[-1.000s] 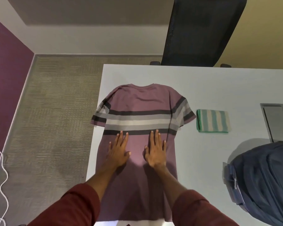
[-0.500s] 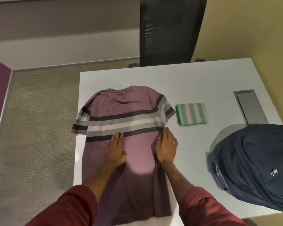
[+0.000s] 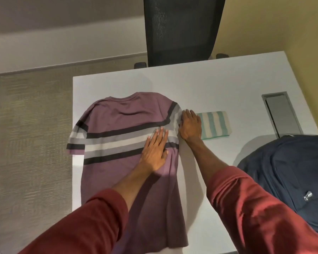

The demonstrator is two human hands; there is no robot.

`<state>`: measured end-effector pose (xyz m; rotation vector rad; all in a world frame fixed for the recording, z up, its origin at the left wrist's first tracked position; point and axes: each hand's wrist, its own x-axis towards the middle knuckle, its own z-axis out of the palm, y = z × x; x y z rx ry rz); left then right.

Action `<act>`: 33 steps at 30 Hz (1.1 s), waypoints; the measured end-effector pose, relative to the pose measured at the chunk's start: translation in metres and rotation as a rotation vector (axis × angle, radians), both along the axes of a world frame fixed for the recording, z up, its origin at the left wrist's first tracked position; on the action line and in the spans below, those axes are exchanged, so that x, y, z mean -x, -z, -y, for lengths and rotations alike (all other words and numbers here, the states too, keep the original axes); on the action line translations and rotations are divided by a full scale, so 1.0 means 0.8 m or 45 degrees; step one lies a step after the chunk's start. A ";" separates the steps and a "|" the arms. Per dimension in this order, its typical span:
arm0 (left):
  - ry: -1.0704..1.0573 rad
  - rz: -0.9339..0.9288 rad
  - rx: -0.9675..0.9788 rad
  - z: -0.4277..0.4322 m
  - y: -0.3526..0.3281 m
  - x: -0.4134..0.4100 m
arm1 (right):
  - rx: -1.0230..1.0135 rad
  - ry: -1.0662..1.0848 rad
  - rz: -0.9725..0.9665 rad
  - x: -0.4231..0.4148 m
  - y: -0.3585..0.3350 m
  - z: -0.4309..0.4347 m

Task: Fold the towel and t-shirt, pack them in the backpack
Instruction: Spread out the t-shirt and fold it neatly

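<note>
Left hand [image 3: 155,151] pressed flat on striped t-shirt [image 3: 117,116], right hand [image 3: 190,125] over sleeve [image 3: 175,114], hold unclear, folded rectangular towel [image 3: 217,123] beside it

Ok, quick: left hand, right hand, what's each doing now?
Left hand: open, flat on the t-shirt.
Right hand: on its sleeve, grip cannot be told.
</note>
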<state>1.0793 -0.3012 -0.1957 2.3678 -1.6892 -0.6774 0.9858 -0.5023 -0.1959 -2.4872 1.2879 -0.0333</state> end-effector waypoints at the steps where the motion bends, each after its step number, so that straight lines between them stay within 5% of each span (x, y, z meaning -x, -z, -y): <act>1: -0.010 -0.011 -0.003 0.013 -0.002 -0.002 | -0.003 -0.003 -0.008 -0.001 0.002 0.003; 12: -0.019 -0.019 0.009 0.092 0.012 -0.012 | -0.019 0.088 -0.081 -0.011 0.005 0.031; 18: -0.060 0.067 0.043 0.088 0.024 -0.007 | -0.206 0.187 0.087 -0.019 -0.024 0.058; 26: 0.024 -0.070 0.112 0.052 0.025 0.004 | 0.149 0.041 0.228 -0.058 -0.059 0.111; 33: 0.086 -0.069 0.005 0.035 0.030 0.026 | 0.144 0.077 0.241 -0.067 -0.055 0.098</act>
